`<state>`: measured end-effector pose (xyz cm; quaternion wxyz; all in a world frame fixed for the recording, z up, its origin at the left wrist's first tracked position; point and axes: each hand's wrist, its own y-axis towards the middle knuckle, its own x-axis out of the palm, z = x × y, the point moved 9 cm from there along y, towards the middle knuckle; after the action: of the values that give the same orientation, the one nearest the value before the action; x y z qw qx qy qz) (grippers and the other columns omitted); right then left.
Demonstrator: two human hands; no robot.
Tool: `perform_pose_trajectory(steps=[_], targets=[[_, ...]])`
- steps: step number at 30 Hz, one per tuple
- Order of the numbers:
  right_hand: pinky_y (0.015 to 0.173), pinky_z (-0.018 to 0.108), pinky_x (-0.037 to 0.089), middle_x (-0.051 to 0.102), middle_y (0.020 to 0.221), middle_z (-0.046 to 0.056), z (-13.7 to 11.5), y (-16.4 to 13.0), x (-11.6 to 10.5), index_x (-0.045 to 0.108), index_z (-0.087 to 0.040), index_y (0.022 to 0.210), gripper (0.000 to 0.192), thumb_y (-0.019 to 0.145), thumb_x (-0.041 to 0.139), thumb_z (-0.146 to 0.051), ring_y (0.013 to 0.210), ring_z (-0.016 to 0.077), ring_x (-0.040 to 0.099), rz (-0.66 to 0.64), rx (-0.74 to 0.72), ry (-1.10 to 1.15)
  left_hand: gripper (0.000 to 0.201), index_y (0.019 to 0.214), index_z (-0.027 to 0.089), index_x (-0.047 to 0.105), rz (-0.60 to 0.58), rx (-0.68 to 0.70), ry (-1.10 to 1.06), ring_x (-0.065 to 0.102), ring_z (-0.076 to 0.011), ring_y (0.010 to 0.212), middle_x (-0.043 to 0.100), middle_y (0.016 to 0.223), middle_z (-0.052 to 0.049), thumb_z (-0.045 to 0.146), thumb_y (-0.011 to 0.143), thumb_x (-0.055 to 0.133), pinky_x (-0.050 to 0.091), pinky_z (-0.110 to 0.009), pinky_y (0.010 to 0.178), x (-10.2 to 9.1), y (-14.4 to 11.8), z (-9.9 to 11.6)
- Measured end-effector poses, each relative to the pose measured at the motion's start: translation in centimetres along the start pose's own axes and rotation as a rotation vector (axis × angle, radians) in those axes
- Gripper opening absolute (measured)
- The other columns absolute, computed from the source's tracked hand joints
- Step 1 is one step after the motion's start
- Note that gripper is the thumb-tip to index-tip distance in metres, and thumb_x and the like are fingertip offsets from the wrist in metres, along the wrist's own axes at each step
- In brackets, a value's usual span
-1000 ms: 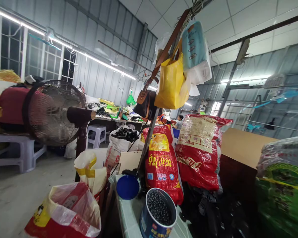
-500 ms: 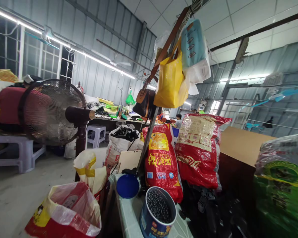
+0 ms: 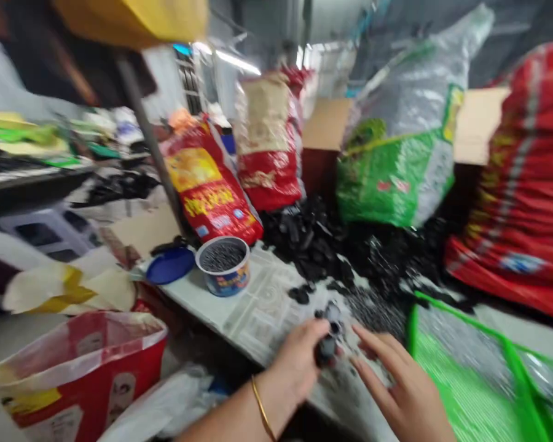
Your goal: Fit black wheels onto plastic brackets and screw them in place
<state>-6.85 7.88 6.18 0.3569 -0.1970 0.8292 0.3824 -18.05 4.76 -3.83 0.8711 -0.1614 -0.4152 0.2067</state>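
Where sacks (image 3: 267, 141) crowd, littered table (image 3: 258, 307)

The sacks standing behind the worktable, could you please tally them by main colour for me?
Red sacks: 3, the yellow-panelled red sack, the tan-topped red sack, the big red sack.
Green sacks: 1, the green sack.
Total: 4

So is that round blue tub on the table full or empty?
Full: the tub stands upright, open, with small dark bits up to its rim.
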Motion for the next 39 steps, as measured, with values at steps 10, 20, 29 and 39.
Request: perform_pose_trajectory(steps=[10,20,29,39], targets=[[0.073,0.03,0.048,0.058,0.091,0.006,3.3,-7.1,-8.9,0.056,-0.024,0.112,0.033,0.08,0.057,-0.016,0.083,0.0166,0.057,0.337,0.159,-0.141,0.028,0.092,0.013,0.062,-0.118,-0.116,0.171,0.057,-0.0105,0.065,0.063,0.095,-0.007,0.033,0.074,0.063,0.044,-0.02,0.055,2.5,0.3,-3.6],[0.086,0.037,0.043,0.05,0.115,0.012,15.5,-15.6,-20.3,0.033,-0.016,0.13,0.068,0.074,0.064,-0.037,0.097,0.0182,0.052,1.054,0.705,0.051,0.033,0.094,0.01,0.061,-0.263,-0.147,0.416,0.055,-0.0101,0.064,0.063,0.092,-0.007,0.033,0.071,0.066,0.045,-0.02,0.055,7.6,-0.5,-7.5],[0.076,0.038,0.047,0.063,0.087,0.003,20.6,-10.9,-19.4,0.052,-0.021,0.094,0.039,0.064,0.07,-0.038,0.08,0.0191,0.059,0.817,0.762,0.278,0.033,0.095,0.012,0.062,-0.293,-0.266,0.493,0.053,-0.0109,0.065,0.062,0.08,-0.005,0.035,0.071,0.066,0.044,-0.02,0.057,9.1,-1.4,-10.5],[0.047,0.024,0.04,0.052,0.053,-0.007,18.0,-14.7,-20.6,0.054,-0.018,0.093,0.026,0.077,0.058,-0.038,0.046,0.0099,0.048,1.1,0.622,0.433,0.035,0.094,0.012,0.063,-0.254,-0.338,0.512,0.054,-0.0118,0.064,0.061,0.072,-0.004,0.037,0.07,0.068,0.045,-0.02,0.055,9.4,-0.8,-12.3]])
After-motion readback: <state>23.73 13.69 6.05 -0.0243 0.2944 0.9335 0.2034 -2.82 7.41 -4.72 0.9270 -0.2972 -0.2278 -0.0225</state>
